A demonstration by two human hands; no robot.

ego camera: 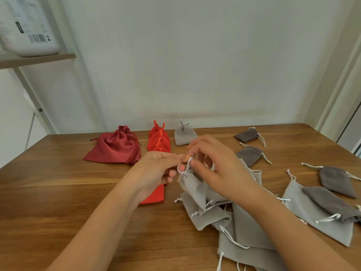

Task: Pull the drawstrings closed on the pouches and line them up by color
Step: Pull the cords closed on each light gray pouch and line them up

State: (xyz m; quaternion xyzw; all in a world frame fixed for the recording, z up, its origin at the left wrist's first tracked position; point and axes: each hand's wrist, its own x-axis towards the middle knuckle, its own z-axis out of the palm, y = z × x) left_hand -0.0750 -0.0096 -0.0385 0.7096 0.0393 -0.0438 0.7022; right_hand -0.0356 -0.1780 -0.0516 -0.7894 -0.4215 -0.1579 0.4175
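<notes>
Light grey drawstring pouch [192, 186]: held above the wooden table [58, 182] at mid-scene, neck uppermost, body hanging toward 6 o'clock. Its white drawstring [185, 169] is looped over the fingertips of the left hand [158, 169], which pinches it from 9 o'clock. The right hand [216, 169], fingers curled, pinches the neck from 3 o'clock. Neck appears nearly gathered. Handling advice: draw the cords outward evenly and steady the neck so the pleats bunch uniformly. Likely destination: beside the closed grey pouch [183, 136] at 12 o'clock, continuing the row from the orange-red pouches [158, 142] at 11 and the maroon satin pouch [114, 148] at 10. Outstanding: light grey pile [246, 231] at 5 o'clock; dark grey pouches [251, 155] at 2 to 3.
</notes>
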